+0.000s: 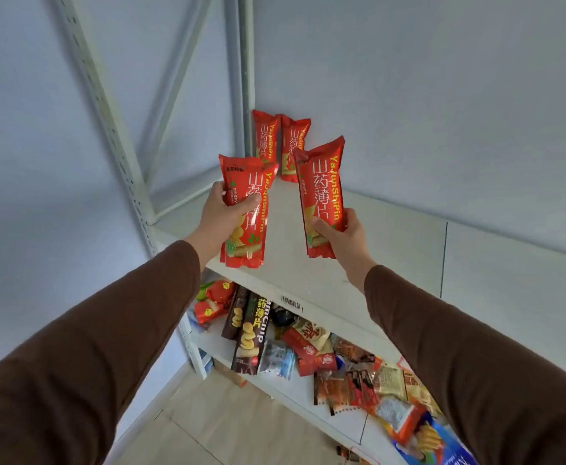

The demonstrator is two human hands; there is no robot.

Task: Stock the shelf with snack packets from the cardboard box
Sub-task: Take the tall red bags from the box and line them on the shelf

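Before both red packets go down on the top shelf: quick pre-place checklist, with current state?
1. Left hand grips its red packet: ok.
2. Right hand grips its red packet: ok.
3. Both held packets upright, print facing out like the two standing packets in the back corner: ok.
4. Bare top shelf surface in front of and right of the standing pair: ok.
5. Held packets apart from each other and from the standing pair: ok, though depth is hard to judge.
6. Cardboard box for the next pickup: cannot tell, not in view.
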